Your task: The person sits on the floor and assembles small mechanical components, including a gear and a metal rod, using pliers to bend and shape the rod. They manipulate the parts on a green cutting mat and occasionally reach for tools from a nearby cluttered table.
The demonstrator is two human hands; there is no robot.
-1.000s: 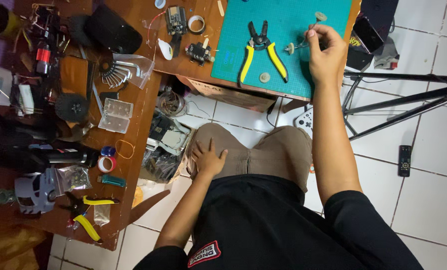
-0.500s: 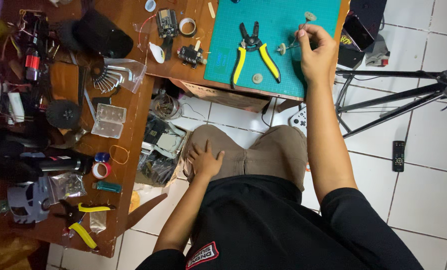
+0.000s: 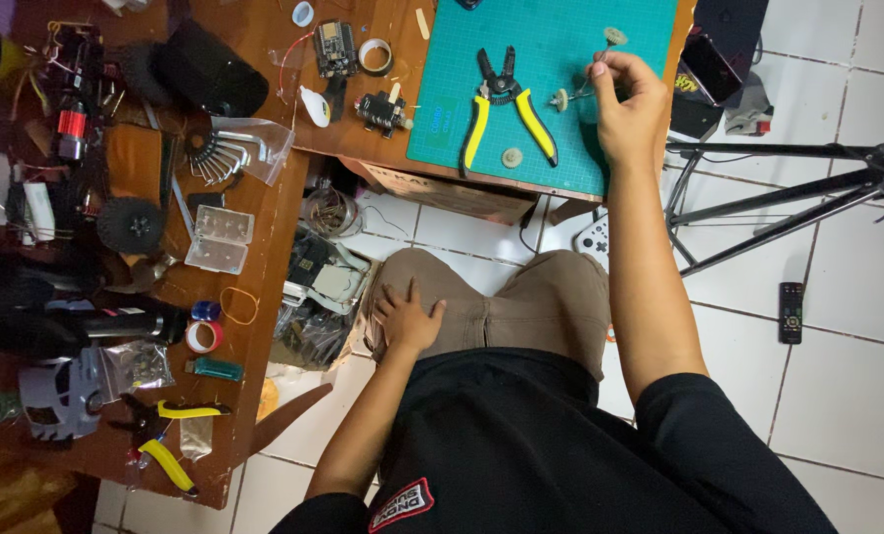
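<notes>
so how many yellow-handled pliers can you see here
2: one pair of pliers lies on the green mat, left of the right hand; a second pair lies at the near end of the side table. Clutter may hide more.

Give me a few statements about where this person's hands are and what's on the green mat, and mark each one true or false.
1. The right hand pinches a small gear on a thin shaft over the green cutting mat. True.
2. The left hand grips the yellow-handled wire stripper. False: it rests flat on the person's thigh; the stripper lies untouched on the mat.
3. A loose gear lies on the mat near the stripper's handles. True.
4. The hex key set lies on the mat. False: it lies on the wooden table, left of the mat.
</notes>
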